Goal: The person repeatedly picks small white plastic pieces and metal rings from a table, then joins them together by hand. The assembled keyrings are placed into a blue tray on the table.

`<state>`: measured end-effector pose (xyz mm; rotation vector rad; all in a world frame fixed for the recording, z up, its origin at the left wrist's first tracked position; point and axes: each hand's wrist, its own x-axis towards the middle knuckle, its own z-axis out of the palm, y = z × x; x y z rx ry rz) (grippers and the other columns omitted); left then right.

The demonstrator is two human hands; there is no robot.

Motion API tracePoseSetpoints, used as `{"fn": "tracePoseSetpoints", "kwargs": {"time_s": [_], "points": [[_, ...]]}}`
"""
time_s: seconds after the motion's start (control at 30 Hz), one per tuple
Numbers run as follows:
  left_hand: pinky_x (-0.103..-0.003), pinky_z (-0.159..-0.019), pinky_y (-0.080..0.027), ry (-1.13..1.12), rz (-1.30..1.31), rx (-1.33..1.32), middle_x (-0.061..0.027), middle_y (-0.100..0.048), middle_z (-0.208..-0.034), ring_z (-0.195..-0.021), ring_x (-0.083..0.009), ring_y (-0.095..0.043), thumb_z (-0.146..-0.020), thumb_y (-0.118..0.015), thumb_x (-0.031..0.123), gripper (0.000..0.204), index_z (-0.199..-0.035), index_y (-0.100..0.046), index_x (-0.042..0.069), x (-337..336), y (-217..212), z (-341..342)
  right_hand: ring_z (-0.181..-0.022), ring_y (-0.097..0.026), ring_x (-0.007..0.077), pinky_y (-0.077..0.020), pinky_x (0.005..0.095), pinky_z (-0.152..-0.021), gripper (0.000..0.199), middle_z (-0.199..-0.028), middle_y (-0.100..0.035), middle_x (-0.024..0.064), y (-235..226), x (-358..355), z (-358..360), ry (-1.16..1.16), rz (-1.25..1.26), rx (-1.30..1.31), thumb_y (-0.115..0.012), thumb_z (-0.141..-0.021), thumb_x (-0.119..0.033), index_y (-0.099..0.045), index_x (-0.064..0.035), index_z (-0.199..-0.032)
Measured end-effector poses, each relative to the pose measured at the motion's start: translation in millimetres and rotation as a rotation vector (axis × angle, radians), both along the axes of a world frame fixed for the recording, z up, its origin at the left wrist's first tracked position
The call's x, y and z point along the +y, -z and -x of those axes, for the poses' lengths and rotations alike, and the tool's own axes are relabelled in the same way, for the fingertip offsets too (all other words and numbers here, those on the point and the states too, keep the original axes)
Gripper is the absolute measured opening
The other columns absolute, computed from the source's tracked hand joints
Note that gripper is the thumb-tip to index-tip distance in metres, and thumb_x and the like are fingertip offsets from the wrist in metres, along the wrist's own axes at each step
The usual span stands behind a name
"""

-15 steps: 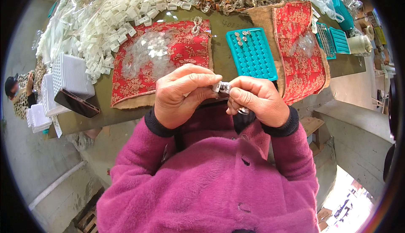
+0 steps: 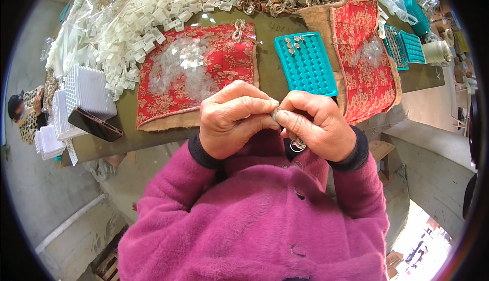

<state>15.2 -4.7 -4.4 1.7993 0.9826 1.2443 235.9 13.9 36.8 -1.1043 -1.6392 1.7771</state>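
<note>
In the head view, both hands meet close to the chest, over a magenta fleece jacket (image 2: 265,215). The left hand (image 2: 232,120) is curled, its thumb and forefinger pinched on a small silvery metal piece (image 2: 275,113); the right hand (image 2: 318,125) grips the same piece from the other side, fingertips touching those of the left. Under the right palm hangs a clear looped chain link (image 2: 297,144), apparently held by the lower fingers.

Beyond the hands lies an olive tabletop (image 2: 267,75). On it, just past the left hand, a red patterned cloth (image 2: 224,64) carries a heap of clear plastic pieces (image 2: 181,67). Beside it, a teal compartment tray (image 2: 305,64) holds a few small metal parts in its far corner. Further right is a second red cloth (image 2: 364,52). White plastic clips (image 2: 132,21) are heaped at the far left, near a white gridded tray (image 2: 89,90) and a dark phone (image 2: 95,124).
</note>
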Motion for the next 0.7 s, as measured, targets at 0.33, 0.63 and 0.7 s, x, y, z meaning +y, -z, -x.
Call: {"fn": "tracePoseSetpoints", "kwargs": {"time_s": [0.33,0.63,0.7], "points": [[-0.037,-0.085,-0.065,0.078,0.896,-0.905,-0.0184,-0.071,-0.118,-0.095,-0.0238,-0.074,-0.109,-0.061,0.022,0.024,-0.12,-0.064,0.001,-3.6,14.8,4.7,-0.071,-0.066,0.0084,-0.0552,0.0237,-0.065,0.028,-0.085,-0.07,0.0049,20.2,-7.8,12.5,0.436,0.017,0.185,-0.058,-0.11,-0.022,-0.071,0.0022,-0.105],[-0.043,-0.09,-0.064,0.052,0.788,-0.961,-0.0207,-0.069,-0.125,-0.107,-0.0295,-0.073,-0.111,-0.055,0.019,0.024,-0.126,-0.056,0.001,-11.7,11.1,-4.0,-0.086,-0.068,0.0074,-0.0571,0.0234,-0.069,0.031,-0.104,-0.074,0.0038,32.8,-25.3,19.7,0.249,0.319,0.263,-0.075,-0.1,-0.018,-0.068,-0.0007,-0.125],[-0.043,-0.092,-0.063,0.045,0.696,-0.867,-0.0203,-0.068,-0.128,-0.112,-0.0295,-0.072,-0.111,-0.055,0.018,0.023,-0.126,-0.055,0.001,-15.5,8.8,-8.9,-0.083,-0.068,0.0073,-0.0572,0.0234,-0.069,0.027,-0.101,-0.074,0.0031,35.4,-25.1,23.6,0.294,0.312,0.242,-0.074,-0.1,-0.015,-0.07,-0.0007,-0.122]]}}
